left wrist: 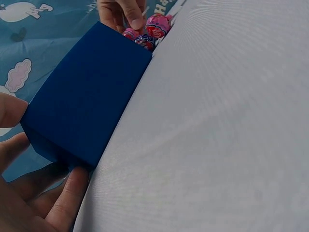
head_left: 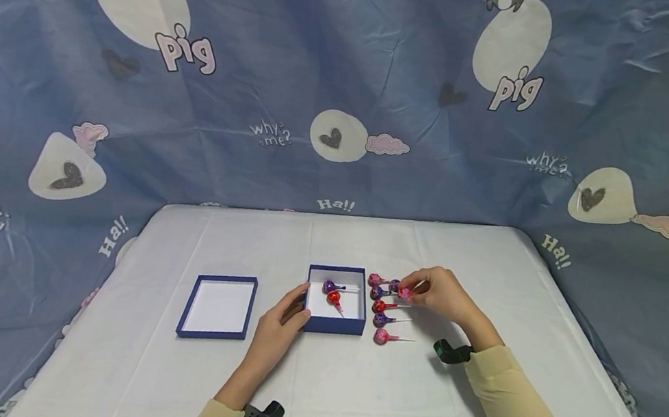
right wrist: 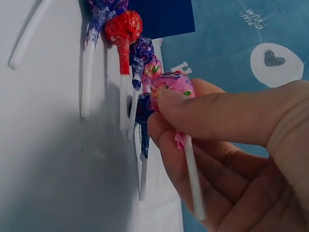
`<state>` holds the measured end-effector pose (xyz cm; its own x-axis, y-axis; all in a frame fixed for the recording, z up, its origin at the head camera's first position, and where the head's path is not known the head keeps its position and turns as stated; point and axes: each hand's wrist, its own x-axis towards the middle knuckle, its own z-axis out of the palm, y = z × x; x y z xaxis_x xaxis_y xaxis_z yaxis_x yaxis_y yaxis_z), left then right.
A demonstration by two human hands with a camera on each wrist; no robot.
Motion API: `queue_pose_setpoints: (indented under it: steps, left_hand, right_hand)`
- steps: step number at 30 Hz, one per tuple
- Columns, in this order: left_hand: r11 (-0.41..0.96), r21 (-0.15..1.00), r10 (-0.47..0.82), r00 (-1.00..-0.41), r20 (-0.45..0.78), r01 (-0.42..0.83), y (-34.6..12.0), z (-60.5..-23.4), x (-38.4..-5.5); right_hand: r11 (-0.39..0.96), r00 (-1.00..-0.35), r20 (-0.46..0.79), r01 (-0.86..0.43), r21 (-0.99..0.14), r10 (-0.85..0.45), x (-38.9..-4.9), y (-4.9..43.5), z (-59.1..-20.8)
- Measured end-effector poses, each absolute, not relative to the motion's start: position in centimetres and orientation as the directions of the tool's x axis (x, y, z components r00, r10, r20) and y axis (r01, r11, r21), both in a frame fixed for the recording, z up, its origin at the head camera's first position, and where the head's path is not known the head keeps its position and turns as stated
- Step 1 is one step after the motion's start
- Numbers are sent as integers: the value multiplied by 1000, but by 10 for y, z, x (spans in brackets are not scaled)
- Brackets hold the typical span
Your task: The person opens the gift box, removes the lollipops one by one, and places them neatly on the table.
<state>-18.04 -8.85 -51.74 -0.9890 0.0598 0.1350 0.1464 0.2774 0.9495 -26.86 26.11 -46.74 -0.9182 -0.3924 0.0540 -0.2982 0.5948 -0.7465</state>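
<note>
My right hand [head_left: 442, 293] pinches a pink-wrapped lollipop [right wrist: 181, 87] by its head between thumb and fingers, its white stick pointing down. It hovers over the back of a group of lollipops, among them a red lollipop [head_left: 379, 306], a purple lollipop [head_left: 381, 320] and a pink lollipop [head_left: 380, 337]. My left hand [head_left: 277, 333] grips the open blue box [head_left: 334, 324] at its left side, thumb by the near corner and fingers against the wall. Inside the box lie a purple lollipop [head_left: 330, 286] and a red lollipop [head_left: 334, 298].
To the left of the box lies its blue-edged lid [head_left: 213, 337], white inside facing up. A white cloth covers the table [head_left: 125, 363]. Behind it hangs a blue printed curtain [head_left: 288, 182]. Both wrists wear dark bands [head_left: 264, 416].
</note>
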Motion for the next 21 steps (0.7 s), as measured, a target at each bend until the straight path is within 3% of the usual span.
queue_pose_setpoints:
  steps: [21]
  left_hand:
    - [289,949,56,-992,114,125,-89,-517,-180]
  right_hand:
    - [598,-909,80,-333,-729,-408,-270,260,-474]
